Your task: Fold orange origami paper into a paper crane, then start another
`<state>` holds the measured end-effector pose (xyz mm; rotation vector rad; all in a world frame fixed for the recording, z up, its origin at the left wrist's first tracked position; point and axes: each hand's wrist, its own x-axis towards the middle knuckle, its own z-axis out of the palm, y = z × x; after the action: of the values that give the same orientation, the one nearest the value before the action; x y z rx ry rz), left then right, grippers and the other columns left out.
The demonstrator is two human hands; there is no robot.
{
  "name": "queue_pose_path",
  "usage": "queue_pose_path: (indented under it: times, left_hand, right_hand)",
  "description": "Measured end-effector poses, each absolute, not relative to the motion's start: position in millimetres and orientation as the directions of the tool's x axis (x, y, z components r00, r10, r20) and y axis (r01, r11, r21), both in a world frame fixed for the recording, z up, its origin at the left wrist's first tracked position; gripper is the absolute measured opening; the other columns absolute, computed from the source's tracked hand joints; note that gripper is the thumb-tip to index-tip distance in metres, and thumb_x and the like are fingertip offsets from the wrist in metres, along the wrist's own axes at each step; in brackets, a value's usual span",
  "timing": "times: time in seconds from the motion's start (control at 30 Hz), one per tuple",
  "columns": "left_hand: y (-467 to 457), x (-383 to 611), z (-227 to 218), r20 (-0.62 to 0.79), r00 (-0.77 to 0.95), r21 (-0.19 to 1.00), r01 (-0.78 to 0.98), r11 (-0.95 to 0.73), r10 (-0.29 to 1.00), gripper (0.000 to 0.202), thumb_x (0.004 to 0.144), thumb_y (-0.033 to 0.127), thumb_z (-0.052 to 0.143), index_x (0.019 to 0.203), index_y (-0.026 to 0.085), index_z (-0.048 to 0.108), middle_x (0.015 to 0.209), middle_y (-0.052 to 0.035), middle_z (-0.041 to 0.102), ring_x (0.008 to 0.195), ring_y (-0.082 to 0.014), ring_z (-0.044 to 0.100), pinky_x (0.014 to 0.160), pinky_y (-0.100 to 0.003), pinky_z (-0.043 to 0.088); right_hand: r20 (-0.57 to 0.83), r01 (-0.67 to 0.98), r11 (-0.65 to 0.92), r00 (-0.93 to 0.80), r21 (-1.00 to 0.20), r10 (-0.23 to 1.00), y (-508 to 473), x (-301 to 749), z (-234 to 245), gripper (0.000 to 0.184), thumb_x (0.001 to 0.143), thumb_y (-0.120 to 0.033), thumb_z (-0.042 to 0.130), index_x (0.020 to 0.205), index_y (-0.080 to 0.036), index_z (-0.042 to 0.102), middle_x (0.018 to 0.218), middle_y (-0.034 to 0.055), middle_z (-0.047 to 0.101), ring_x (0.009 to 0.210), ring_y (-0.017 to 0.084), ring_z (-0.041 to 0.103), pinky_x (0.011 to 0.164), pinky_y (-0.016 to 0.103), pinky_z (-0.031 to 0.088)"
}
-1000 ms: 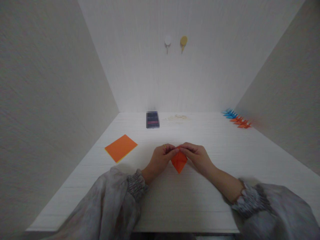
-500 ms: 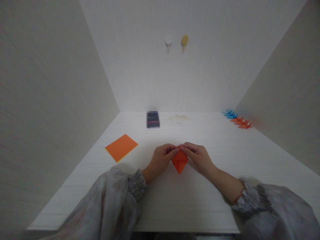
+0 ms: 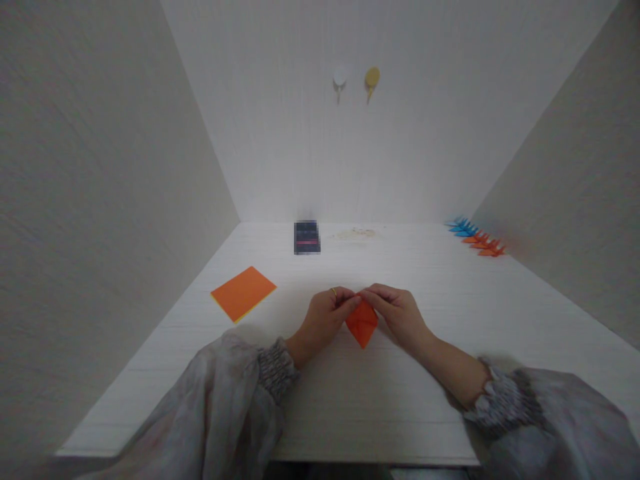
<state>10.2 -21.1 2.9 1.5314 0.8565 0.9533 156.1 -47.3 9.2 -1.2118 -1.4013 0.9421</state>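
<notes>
An orange piece of folded paper (image 3: 363, 325), roughly kite-shaped, hangs between my two hands with its point toward me. My left hand (image 3: 331, 311) pinches its upper left edge, the thumb lying on top; a ring shows on one finger. On the upper right edge, my right hand (image 3: 395, 308) grips the same paper between thumb and fingers. Both sets of fingertips nearly meet at the paper's top corner. The fingers beneath the paper are partly hidden.
A stack of orange paper (image 3: 243, 294) with a yellow edge lies left on the white table (image 3: 370, 413). Behind it sits a dark, blurred-out object (image 3: 307, 238). Blue folded paper figures (image 3: 463, 227) and orange ones (image 3: 484, 243) line the right wall. Two hooks (image 3: 372, 77) are on the back wall.
The folded paper has turned slightly, its lower point shifting a little to the right. Both hands keep their pinch at nearly the same place.
</notes>
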Motion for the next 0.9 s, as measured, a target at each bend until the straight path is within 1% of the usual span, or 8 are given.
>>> queue_pose_path:
  times: [0.2,0.3,0.37,0.47,0.57,0.77,0.9]
  left_hand:
    - [-20.7,9.8,-2.7,0.121,0.443,0.987,0.044,-0.157,0.888,0.025,0.073,0.037,0.054,0.074,0.013,0.061,0.065,-0.0014,0.059,0.059,-0.0101,0.052,0.057,-0.021,0.040]
    - [-20.6,9.7,-3.7,0.122,0.439,0.987,0.043,-0.156,0.890,0.025,0.073,0.037,0.054,0.073,0.013,0.060,0.064,-0.0013,0.059,0.059,-0.0100,0.051,0.057,-0.021,0.040]
    - [-20.7,9.6,-2.7,0.119,0.434,0.988,0.041,-0.152,0.893,0.025,0.073,0.037,0.054,0.072,0.013,0.060,0.064,-0.0010,0.059,0.058,-0.0099,0.051,0.057,-0.021,0.040]
    - [-21.1,9.7,0.1,0.115,0.423,0.989,0.036,-0.144,0.899,0.025,0.073,0.037,0.055,0.072,0.013,0.061,0.064,-0.0011,0.059,0.058,-0.0100,0.052,0.055,-0.021,0.040]
    - [-21.1,10.2,1.3,0.105,0.411,0.990,0.041,-0.133,0.906,0.025,0.072,0.037,0.055,0.072,0.013,0.061,0.063,-0.0012,0.059,0.058,-0.0101,0.052,0.055,-0.020,0.039]
    - [-18.6,11.6,-1.8,0.058,0.426,0.998,-0.041,-0.045,0.903,0.020,0.067,0.033,0.060,0.072,0.013,0.061,0.065,-0.0011,0.060,0.059,-0.0099,0.053,0.056,-0.020,0.041]
    - [-18.5,11.4,-1.3,0.051,0.439,0.998,-0.055,-0.030,0.897,0.019,0.066,0.032,0.062,0.069,0.013,0.060,0.061,0.0000,0.059,0.055,-0.0086,0.051,0.054,-0.020,0.039]
  right_hand:
    - [0.191,0.189,0.178,0.053,-0.966,0.980,-46.0,157.8,10.1,0.023,0.077,-0.031,0.052,0.062,-0.018,0.063,0.059,-0.0001,0.059,0.058,0.012,0.053,0.058,0.023,0.042]
    - [0.191,0.162,0.177,0.076,-0.971,0.979,-45.4,158.0,12.7,0.024,0.077,-0.033,0.051,0.063,-0.018,0.063,0.061,0.0006,0.061,0.059,0.013,0.054,0.060,0.024,0.043]
    - [0.183,0.140,0.174,0.050,-0.975,0.982,-45.0,157.5,12.1,0.027,0.078,-0.036,0.049,0.066,-0.017,0.064,0.063,0.0013,0.062,0.060,0.013,0.055,0.062,0.024,0.043]
    - [0.140,0.131,0.136,0.018,-0.982,0.990,-43.7,156.5,6.4,0.021,0.074,-0.036,0.055,0.068,-0.017,0.063,0.063,0.0008,0.061,0.059,0.013,0.055,0.058,0.025,0.043]
    - [0.127,0.145,0.119,0.047,-0.982,0.991,-41.9,156.6,-0.2,0.018,0.069,-0.035,0.060,0.068,-0.017,0.062,0.061,-0.0001,0.060,0.056,0.013,0.054,0.055,0.024,0.042]
    - [0.150,0.192,0.138,0.046,-0.972,0.988,-41.7,158.8,-0.8,0.018,0.071,-0.034,0.058,0.069,-0.017,0.062,0.063,0.0007,0.060,0.058,0.012,0.053,0.056,0.024,0.042]
    - [0.152,0.235,0.135,0.055,-0.963,0.987,-43.3,158.6,1.2,0.020,0.071,-0.035,0.057,0.068,-0.017,0.062,0.063,0.0010,0.060,0.058,0.012,0.053,0.055,0.024,0.042]
